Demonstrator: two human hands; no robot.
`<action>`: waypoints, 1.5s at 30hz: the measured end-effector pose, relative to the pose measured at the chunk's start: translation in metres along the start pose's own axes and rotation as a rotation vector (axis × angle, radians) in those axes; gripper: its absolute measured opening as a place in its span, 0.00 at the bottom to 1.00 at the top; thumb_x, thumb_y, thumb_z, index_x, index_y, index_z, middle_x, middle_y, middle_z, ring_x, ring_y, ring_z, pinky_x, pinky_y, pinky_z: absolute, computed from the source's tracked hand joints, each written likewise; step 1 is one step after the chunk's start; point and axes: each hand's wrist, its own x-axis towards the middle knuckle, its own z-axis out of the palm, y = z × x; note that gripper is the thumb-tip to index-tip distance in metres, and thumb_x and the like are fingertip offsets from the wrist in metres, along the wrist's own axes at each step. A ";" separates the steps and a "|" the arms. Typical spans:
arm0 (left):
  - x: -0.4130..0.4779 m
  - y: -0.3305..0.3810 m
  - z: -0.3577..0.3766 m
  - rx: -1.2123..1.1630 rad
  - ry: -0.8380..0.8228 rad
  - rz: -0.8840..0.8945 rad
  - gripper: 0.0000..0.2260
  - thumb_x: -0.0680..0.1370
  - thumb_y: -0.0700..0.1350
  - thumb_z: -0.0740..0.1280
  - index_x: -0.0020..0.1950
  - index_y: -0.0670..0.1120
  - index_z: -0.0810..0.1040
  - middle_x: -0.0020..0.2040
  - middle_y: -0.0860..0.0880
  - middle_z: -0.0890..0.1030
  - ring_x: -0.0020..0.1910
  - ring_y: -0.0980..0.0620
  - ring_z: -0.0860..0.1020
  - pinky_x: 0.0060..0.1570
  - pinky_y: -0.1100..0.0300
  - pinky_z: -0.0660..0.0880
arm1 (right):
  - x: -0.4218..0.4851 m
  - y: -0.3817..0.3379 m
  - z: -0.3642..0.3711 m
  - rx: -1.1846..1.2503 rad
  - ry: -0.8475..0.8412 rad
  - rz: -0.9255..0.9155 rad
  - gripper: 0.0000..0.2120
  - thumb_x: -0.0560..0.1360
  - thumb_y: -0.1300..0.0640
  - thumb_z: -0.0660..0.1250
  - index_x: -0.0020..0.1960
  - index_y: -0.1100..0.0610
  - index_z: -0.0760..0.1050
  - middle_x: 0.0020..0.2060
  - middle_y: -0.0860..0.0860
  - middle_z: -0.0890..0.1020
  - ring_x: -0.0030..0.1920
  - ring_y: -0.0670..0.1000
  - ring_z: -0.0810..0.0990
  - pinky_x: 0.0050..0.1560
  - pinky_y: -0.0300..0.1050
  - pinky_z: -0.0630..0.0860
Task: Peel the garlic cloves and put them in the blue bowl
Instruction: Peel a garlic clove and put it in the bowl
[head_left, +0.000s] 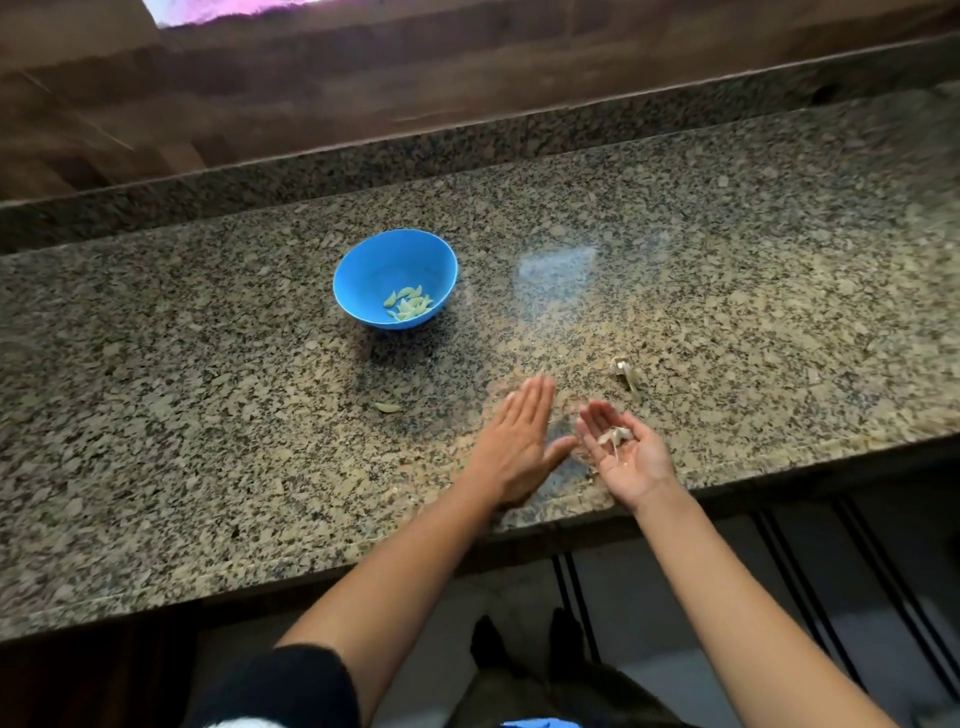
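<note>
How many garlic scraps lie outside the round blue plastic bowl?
3: one papery scrap on the speckled granite counter beyond the right hand, one small piece left of the left hand, one clump in the right palm. Tinier flakes may hide.

Left hand (519, 441) flat, fingers straight; right hand (626, 449) palm up (loosely cupped).
</note>
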 end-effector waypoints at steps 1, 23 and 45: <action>0.011 0.007 0.001 0.019 -0.020 0.089 0.31 0.79 0.61 0.42 0.74 0.47 0.34 0.74 0.46 0.35 0.73 0.51 0.36 0.73 0.54 0.37 | 0.000 -0.006 -0.003 0.018 0.006 -0.025 0.18 0.81 0.56 0.51 0.44 0.65 0.75 0.34 0.58 0.82 0.35 0.53 0.83 0.46 0.48 0.78; -0.084 -0.075 -0.015 0.062 0.237 0.245 0.06 0.69 0.34 0.69 0.46 0.39 0.78 0.41 0.44 0.80 0.34 0.51 0.78 0.31 0.60 0.79 | 0.007 0.058 0.043 -0.205 -0.044 0.125 0.19 0.81 0.56 0.50 0.42 0.65 0.75 0.34 0.57 0.82 0.42 0.54 0.81 0.45 0.48 0.79; -0.221 -0.046 -0.089 -0.600 0.610 -1.144 0.04 0.68 0.42 0.75 0.42 0.46 0.84 0.40 0.52 0.84 0.42 0.57 0.81 0.42 0.66 0.75 | -0.033 0.235 0.066 -0.720 -0.285 0.780 0.17 0.81 0.55 0.50 0.39 0.61 0.70 0.22 0.54 0.78 0.21 0.48 0.77 0.23 0.39 0.76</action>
